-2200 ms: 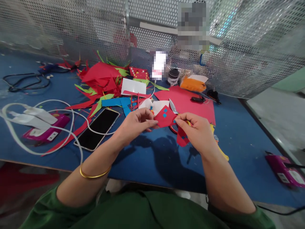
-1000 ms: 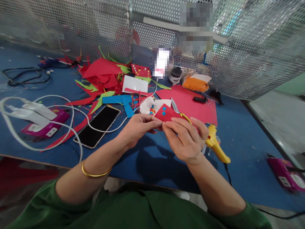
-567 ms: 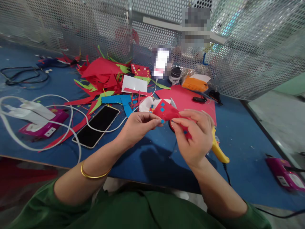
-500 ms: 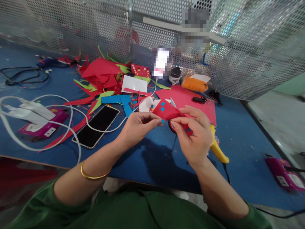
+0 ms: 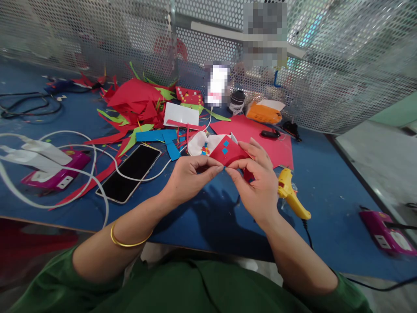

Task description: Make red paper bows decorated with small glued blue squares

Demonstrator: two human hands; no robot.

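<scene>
A folded piece of red paper (image 5: 230, 152) with small blue squares stuck on it is held up over the table. My right hand (image 5: 256, 187) is closed on this red paper, gripping its right part, its thumb and forefinger tips reaching left. Between the fingertips of both hands a tiny blue paper square (image 5: 224, 168) barely shows. My left hand (image 5: 192, 176) pinches it with thumb and forefinger at the lower edge of the red paper. Just behind lies a round white piece (image 5: 196, 143) with small coloured paper bits (image 5: 205, 148) on it.
A yellow glue gun (image 5: 291, 195) lies right of my right hand. A black-screened phone (image 5: 130, 174) and white cables surround a purple power strip (image 5: 70, 174) at left. Red paper scraps (image 5: 137, 102), blue strips (image 5: 156, 135), a red sheet (image 5: 276, 150) and a black-lidded jar (image 5: 237, 102) sit behind.
The fingertips of my two hands have come together at the small blue square, which is now mostly covered. My right hand has shifted left, uncovering more of the glue gun.
</scene>
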